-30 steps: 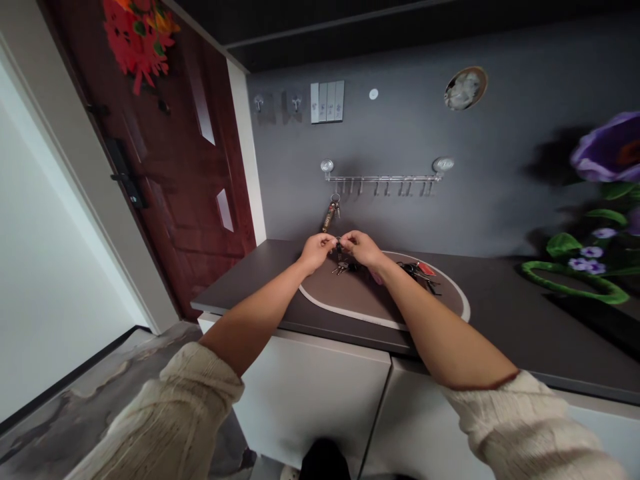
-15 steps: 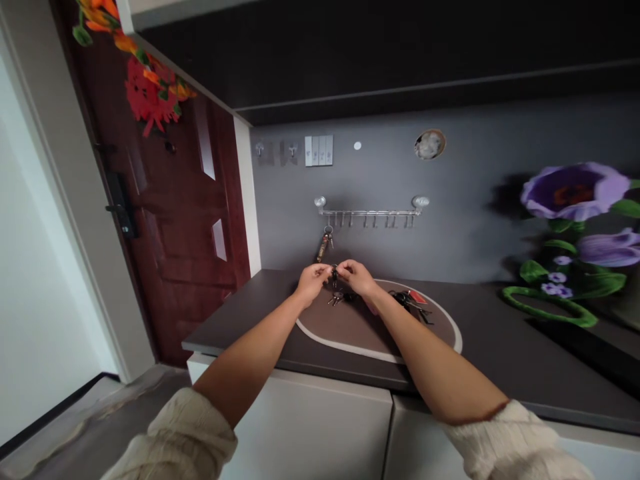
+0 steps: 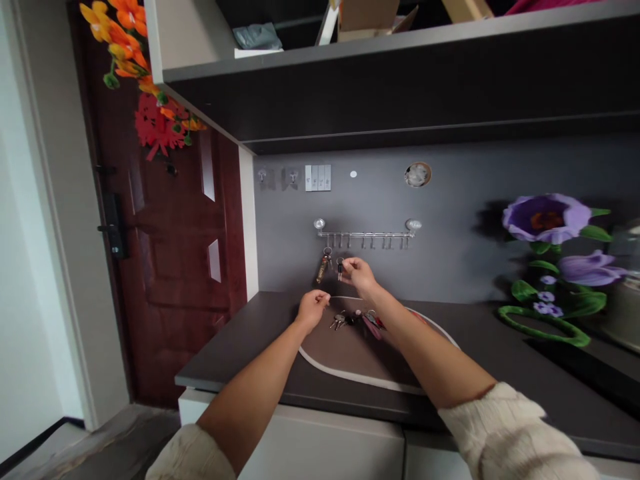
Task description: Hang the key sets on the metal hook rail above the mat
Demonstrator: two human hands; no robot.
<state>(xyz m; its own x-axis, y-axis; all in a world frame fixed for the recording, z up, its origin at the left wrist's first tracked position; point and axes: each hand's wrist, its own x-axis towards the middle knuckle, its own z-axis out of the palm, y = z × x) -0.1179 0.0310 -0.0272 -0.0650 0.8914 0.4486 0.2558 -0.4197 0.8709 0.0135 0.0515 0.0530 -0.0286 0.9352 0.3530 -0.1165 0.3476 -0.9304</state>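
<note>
Okay, so dead centre of the frame the right hand [image 3: 358,275] is pinching one small key bunch [image 3: 341,271] by its ring, up just below the hook rail [image 3: 370,235]. My read: this is the lift-and-line-up step, and the next move calls for a light pinch at the ring's edge, so the loop stays clear of the fingers. The left hand [image 3: 311,312], a bit lower and left, has thumb and fingertips together; can't tell if anything's in there.

Counts: one bunch held, one tagged bunch [image 3: 321,268] hanging at the rail's left end, two suction cups [image 3: 319,224], two wall hooks [image 3: 293,177] further up and left, and two big purple flowers [image 3: 547,219] at right. The rail's hooks are too tiny to count. Below centre, more keys [image 3: 339,321] and a pink piece [image 3: 371,327] lie on one mat [image 3: 340,353] on the bench [image 3: 225,340]; the right arm blocks an exact count.
</note>
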